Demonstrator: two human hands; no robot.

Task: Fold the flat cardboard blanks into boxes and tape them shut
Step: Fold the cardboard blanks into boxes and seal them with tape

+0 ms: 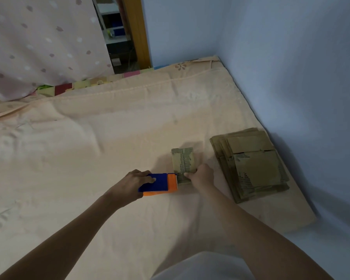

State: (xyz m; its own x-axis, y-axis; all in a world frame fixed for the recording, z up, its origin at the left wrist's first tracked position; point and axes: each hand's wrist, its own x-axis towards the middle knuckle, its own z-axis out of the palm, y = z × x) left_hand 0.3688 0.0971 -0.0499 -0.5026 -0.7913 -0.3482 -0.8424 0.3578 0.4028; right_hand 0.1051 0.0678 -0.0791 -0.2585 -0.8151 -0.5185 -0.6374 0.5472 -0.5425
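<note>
left hand (136, 181) gripping blue-orange tape dispenser (160, 184) against small folded box (183, 165); right hand (202, 175) pinching box's near end.

Your small folded cardboard box (183, 165) sits upright on the bed, torn tape marks along its top seam. The blue-and-orange tape dispenser (160, 184) touches its near end. To the right lies the stack of flat blanks (251, 166), slightly fanned.
</note>
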